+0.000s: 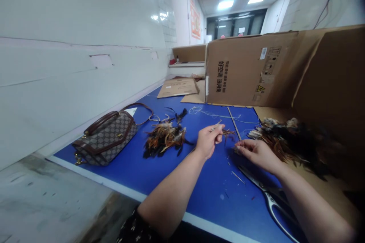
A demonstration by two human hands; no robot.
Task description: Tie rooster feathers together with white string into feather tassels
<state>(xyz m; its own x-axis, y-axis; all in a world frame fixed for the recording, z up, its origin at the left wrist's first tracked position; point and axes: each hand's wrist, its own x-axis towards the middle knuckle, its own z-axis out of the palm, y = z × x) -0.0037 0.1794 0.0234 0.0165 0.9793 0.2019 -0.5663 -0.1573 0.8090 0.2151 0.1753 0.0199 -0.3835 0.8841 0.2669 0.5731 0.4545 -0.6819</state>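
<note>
My left hand (209, 139) is closed in a pinch on a small bunch of brown feathers (228, 133), held just above the blue table (176, 174). My right hand (255, 153) lies low on the table a little to the right, fingers curled and pinched at a small feather by its fingertips (237, 148). A loose pile of orange and black feathers (165, 136) lies left of my left hand. A larger heap of dark feathers (296, 142) lies right of my right hand on cardboard.
A checked handbag with brown trim (107, 138) lies at the table's left. Large scissors (273, 197) lie under my right forearm. A big cardboard box (251, 70) stands behind, flat cardboard (178, 87) farther back. Thin string (205, 113) and a stick (234, 122) lie nearby. A white wall runs along the left.
</note>
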